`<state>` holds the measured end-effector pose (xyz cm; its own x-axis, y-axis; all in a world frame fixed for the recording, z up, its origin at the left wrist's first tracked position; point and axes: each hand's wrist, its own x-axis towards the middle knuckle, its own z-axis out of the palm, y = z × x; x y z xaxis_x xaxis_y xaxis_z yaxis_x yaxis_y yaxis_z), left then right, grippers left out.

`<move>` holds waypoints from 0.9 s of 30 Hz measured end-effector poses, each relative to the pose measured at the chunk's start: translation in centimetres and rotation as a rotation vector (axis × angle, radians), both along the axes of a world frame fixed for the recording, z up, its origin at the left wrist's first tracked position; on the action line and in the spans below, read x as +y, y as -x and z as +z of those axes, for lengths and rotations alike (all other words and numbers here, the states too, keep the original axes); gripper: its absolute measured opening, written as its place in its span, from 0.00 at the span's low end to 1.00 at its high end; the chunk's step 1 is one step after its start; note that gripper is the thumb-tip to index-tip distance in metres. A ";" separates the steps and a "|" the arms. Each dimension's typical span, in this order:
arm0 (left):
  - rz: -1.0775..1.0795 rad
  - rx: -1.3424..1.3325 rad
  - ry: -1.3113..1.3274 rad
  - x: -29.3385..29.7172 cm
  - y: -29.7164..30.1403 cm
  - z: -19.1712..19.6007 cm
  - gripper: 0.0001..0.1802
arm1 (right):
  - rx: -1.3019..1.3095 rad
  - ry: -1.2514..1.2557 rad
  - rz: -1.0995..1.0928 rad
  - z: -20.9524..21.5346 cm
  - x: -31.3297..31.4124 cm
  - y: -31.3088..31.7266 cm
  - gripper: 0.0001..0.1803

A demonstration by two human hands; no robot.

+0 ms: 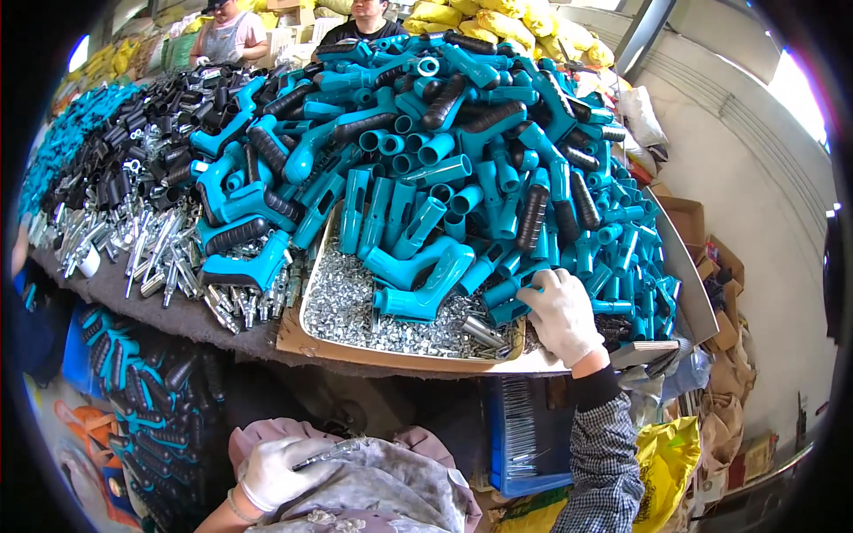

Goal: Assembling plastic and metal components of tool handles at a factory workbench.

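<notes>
My left hand (277, 473), in a white glove, is low over my lap, its fingers closed around a slim, dark metal rod (330, 453) that points to the right. At the table's front edge, my right hand (562, 313), also gloved, reaches over with bent fingers. Its fingertips press down beside a teal plastic tube (508, 293); what they pinch, if anything, is hidden. Left of it stands a shallow tray (306, 306) full of small shiny metal bits (346, 306). Teal pistol-shaped housings (435, 289) lie on top of these bits, with a short metal cylinder (482, 332) near the front.
A tall heap of teal housings with black grips (418, 115) covers the table. Metal shafts (160, 253) and black parts (133, 151) lie left. Below are a blue bin (524, 444) of rods and a yellow sack (666, 462). Two people (229, 40) are across the table.
</notes>
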<state>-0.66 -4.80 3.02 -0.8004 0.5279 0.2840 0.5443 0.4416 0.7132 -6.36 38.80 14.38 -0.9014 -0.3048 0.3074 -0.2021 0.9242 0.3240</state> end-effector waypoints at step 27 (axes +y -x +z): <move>-0.116 -0.076 -0.011 0.5 -0.4 1.1 0.16 | -0.401 2.365 -0.128 -9.1 -17.1 -12.4 0.25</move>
